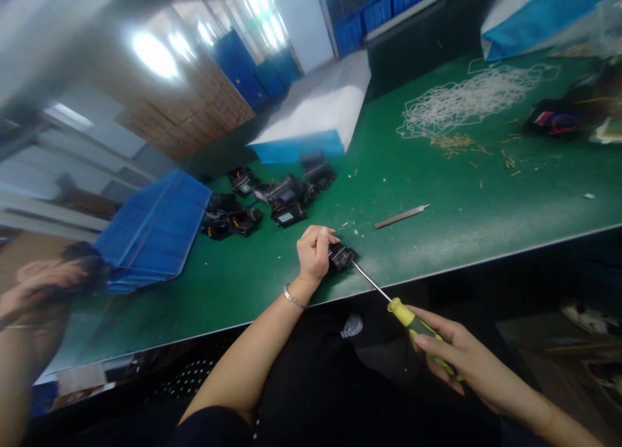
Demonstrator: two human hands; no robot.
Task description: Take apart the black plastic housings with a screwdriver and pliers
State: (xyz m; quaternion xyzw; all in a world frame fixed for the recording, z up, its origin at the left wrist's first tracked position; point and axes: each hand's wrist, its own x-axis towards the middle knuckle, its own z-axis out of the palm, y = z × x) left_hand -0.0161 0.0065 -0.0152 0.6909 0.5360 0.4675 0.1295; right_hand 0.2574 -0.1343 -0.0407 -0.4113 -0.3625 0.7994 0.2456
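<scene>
My left hand (313, 254) is closed around one end of a small black plastic part (341, 257), pressing it on the green table close to the front edge. In my right hand (449, 353) is a screwdriver (402, 312) with a yellow and dark green handle. Its long metal shaft slants up to the left, and the tip meets the right side of the black part; whether it sits in a screw cannot be made out. My right fingers wrap the handle below the table edge. A flat file (401, 217) lies behind and to the right of the part.
Several black parts with wires (286, 197) are heaped behind my left hand. A blue bin (155, 230) stands at the left, beside another person's hands (46, 282). White wire loops (466, 103), small brass-coloured pieces (451, 142) and a white-and-blue box (315, 110) lie farther back.
</scene>
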